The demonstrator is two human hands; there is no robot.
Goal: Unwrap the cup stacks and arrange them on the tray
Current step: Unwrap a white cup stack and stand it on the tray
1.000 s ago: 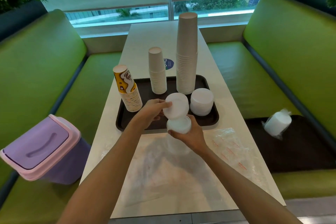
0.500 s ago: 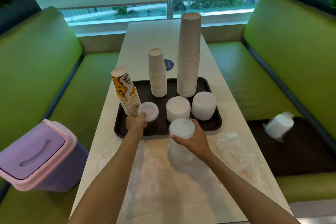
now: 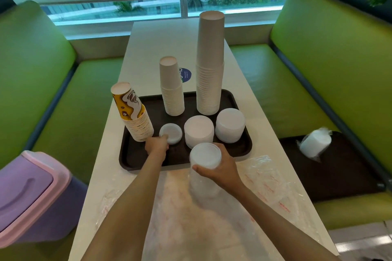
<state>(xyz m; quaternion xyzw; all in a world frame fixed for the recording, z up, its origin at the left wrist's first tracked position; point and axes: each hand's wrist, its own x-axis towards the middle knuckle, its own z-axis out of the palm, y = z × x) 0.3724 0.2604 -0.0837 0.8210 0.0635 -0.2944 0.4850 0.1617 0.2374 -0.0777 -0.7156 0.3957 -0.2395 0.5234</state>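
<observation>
Gripping a stack of round translucent plastic lids point(image 3: 205, 155), the right hand point(image 3: 220, 168) has its fingers curled around the stack's side, holding it just above the white worktop point(image 3: 148, 34) at the near edge of the tray; a loose clear wrapper hangs blurred beneath it. The left hand point(image 3: 156, 146) reaches onto the dark rectangular tray point(image 3: 237, 150), its fingers resting on the near rim of a low stack of small white lids point(image 3: 171, 133), though whether they pinch it cannot be told. Three stacks of paper cups stand upside down on the tray: a tilted printed yellow-and-brown stack point(image 3: 132, 112) at the left, a shorter plain white stack point(image 3: 171, 87) behind, and a tall plain stack point(image 3: 210, 63) at the right. Two thicker stacks of white lids point(image 3: 199, 131) sit side by side in front of the tall cups. Crinkled clear plastic wrap point(image 3: 265, 178) lies flat on the worktop near the person. On the glossy green bench to the right, a second dark tray point(image 3: 339, 176) carries one wrapped white stack point(image 3: 315, 143) lying on its side. A lilac bin point(image 3: 31, 195) with a pink rim stands at the left.
</observation>
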